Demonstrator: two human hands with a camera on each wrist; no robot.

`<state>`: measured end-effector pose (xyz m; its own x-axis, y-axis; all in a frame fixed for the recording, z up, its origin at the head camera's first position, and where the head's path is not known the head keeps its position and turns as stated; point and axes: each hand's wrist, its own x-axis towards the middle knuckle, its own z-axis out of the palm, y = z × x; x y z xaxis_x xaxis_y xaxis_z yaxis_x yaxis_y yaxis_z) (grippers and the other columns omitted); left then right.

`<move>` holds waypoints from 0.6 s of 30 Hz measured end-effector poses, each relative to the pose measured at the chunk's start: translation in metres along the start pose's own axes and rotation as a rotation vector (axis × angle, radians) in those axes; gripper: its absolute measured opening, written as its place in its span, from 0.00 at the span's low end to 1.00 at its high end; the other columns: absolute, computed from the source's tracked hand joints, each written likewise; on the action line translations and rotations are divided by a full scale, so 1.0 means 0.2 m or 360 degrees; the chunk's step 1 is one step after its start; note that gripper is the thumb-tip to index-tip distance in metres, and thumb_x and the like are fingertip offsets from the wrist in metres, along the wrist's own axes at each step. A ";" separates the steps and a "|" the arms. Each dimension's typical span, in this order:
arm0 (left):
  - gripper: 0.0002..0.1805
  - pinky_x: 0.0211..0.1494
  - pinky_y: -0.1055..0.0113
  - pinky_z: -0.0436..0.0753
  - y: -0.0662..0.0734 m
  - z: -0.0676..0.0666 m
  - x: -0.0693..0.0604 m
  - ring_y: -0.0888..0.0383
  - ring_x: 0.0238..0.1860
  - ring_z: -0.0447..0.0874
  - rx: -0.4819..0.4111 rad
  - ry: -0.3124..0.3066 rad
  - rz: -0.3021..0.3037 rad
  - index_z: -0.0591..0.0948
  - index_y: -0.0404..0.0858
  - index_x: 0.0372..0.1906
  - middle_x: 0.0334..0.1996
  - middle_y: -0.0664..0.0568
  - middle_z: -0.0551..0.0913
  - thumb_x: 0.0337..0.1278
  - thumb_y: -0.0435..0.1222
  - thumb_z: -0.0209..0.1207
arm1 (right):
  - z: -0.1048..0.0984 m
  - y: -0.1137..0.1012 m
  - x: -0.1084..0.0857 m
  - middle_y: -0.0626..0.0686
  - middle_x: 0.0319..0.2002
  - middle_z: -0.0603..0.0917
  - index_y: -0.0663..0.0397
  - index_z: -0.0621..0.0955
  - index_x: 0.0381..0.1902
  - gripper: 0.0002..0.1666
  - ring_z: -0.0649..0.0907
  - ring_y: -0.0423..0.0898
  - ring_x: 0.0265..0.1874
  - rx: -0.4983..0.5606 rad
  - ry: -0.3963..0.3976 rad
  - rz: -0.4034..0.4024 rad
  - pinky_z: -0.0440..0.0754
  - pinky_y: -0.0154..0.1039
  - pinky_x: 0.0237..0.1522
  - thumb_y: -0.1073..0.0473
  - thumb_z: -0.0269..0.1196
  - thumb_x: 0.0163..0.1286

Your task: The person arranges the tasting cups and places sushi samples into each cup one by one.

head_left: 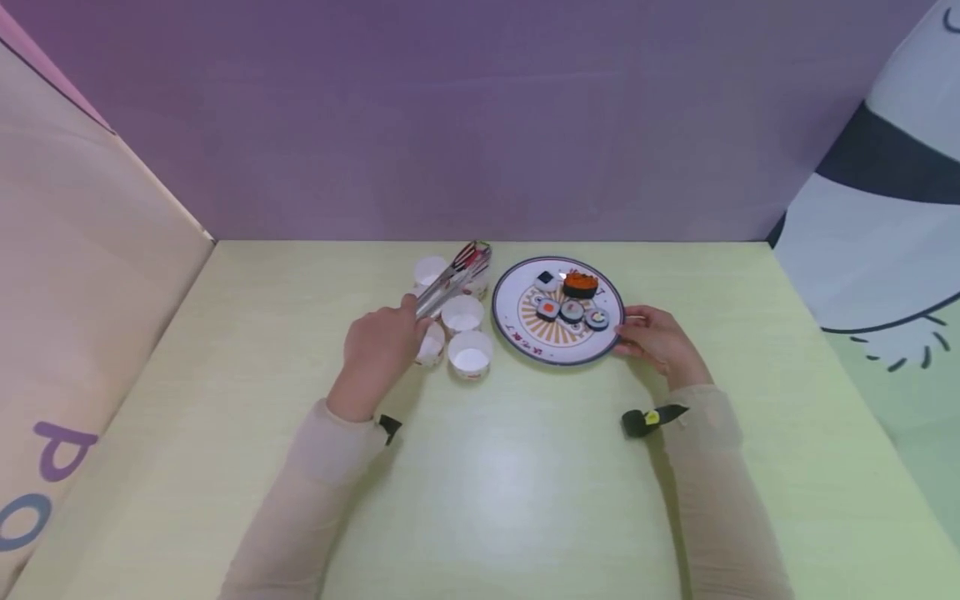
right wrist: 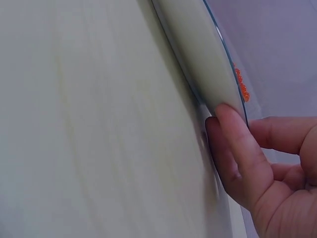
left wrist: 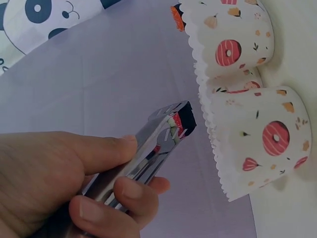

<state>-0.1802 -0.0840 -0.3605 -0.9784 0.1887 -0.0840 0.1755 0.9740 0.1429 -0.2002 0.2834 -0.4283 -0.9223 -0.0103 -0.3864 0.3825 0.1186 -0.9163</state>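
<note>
In the head view my left hand [head_left: 382, 346] grips metal tongs [head_left: 442, 292] over a group of white paper cups [head_left: 471, 357]. Between the tong tips in the left wrist view is a sushi piece [left wrist: 186, 121], black outside with red and green showing; the tongs partly hide it. My right hand [head_left: 658, 340] pinches the right rim of a round plate [head_left: 517, 333], with fingers [right wrist: 237, 134] against its underside. On the plate lie an orange-topped sushi [head_left: 581, 285], several small sushi rolls [head_left: 572, 312] and a black-and-white piece [head_left: 546, 281].
The cups stand close together, just left of the plate, and carry a doughnut print. A purple wall [head_left: 480, 125] rises behind the pale table [head_left: 510, 483]. Printed side panels flank the table, with a panda figure [head_left: 892, 225] on the right.
</note>
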 end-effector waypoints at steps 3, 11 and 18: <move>0.22 0.17 0.60 0.72 0.00 0.00 0.00 0.47 0.19 0.75 -0.0003 -0.0022 -0.0014 0.70 0.33 0.51 0.22 0.41 0.76 0.70 0.49 0.45 | 0.00 0.00 0.00 0.53 0.37 0.74 0.75 0.55 0.66 0.31 0.81 0.36 0.27 -0.0007 -0.0004 0.0001 0.82 0.30 0.38 0.75 0.51 0.67; 0.22 0.18 0.58 0.73 -0.02 0.02 0.02 0.46 0.20 0.76 0.0004 -0.0017 -0.0011 0.70 0.32 0.50 0.23 0.40 0.77 0.70 0.49 0.45 | 0.00 -0.01 0.00 0.53 0.38 0.73 0.75 0.55 0.66 0.31 0.81 0.37 0.28 -0.0016 0.0002 0.0018 0.82 0.30 0.39 0.75 0.51 0.67; 0.23 0.18 0.59 0.73 -0.02 0.03 0.02 0.47 0.20 0.76 0.0019 -0.0031 -0.0004 0.70 0.32 0.51 0.23 0.40 0.77 0.70 0.49 0.45 | 0.00 -0.01 0.00 0.55 0.39 0.73 0.75 0.56 0.65 0.30 0.81 0.36 0.27 -0.0042 0.0014 0.0026 0.82 0.30 0.38 0.75 0.51 0.67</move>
<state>-0.1844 -0.0863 -0.3668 -0.9766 0.1885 -0.1034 0.1745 0.9759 0.1310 -0.2013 0.2834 -0.4270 -0.9164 0.0003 -0.4004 0.3962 0.1449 -0.9067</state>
